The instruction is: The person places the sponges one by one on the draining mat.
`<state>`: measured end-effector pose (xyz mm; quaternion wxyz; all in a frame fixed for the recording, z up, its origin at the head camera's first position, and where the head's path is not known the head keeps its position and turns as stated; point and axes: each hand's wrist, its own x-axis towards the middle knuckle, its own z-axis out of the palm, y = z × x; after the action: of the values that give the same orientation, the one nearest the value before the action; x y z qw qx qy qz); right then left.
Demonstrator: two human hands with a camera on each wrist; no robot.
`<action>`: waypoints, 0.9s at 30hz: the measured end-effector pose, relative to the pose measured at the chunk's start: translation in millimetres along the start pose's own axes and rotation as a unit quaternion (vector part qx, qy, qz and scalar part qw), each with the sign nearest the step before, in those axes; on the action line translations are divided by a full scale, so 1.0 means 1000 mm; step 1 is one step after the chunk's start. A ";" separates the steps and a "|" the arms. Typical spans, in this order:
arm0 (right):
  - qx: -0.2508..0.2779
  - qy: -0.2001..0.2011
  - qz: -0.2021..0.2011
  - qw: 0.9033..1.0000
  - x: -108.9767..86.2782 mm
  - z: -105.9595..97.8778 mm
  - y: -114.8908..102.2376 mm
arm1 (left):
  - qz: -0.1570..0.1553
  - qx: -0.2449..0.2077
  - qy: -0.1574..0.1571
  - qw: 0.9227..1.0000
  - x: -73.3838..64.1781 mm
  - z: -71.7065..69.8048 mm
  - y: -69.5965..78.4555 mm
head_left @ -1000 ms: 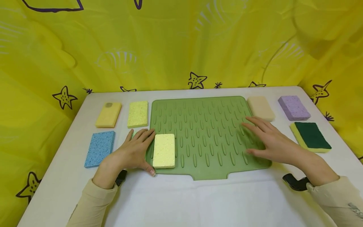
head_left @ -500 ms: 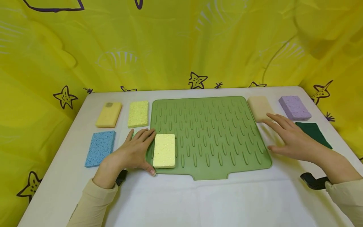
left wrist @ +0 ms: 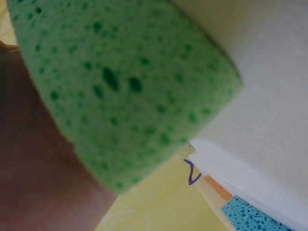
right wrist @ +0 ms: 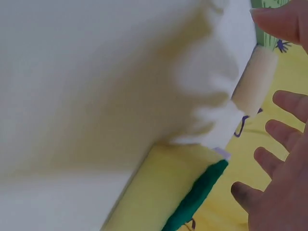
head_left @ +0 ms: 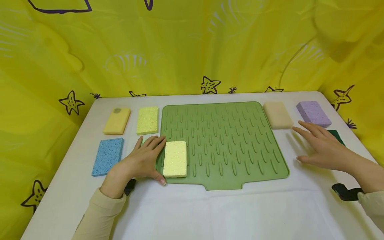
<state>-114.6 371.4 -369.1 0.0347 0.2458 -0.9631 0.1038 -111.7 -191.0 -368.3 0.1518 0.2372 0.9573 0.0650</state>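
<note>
Seen from the head, a person's left grip [head_left: 144, 162], spread and seemingly holding nothing, flanks a pale yellow sponge [head_left: 175, 160] at the near left corner of a green mat [head_left: 223, 140], perhaps to square it; the right grip [head_left: 325, 149], loose and empty, hovers near the right edge of the desk [head_left: 240, 213]. The left wrist view shows a green sponge [left wrist: 130, 91] close beside the left grip; the right wrist view, a scrub sponge [right wrist: 166, 180] off the mat, apparently to keep its surface free.
</note>
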 end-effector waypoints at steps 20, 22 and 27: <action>-0.004 -0.034 0.062 0.998 -0.014 0.001 0.036 | 0.005 0.006 -0.002 1.000 0.002 -0.001 0.001; -0.006 -0.048 0.077 0.996 -0.014 0.001 0.035 | 0.004 0.005 -0.003 1.000 0.001 -0.001 0.001; -0.005 -0.080 0.110 0.991 -0.013 0.001 0.033 | 0.001 0.003 -0.003 1.000 0.000 0.000 0.001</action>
<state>-118.8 405.3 -377.7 -0.0531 0.1457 -0.9845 0.0819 -110.9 -190.8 -368.5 0.1542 0.2388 0.9568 0.0615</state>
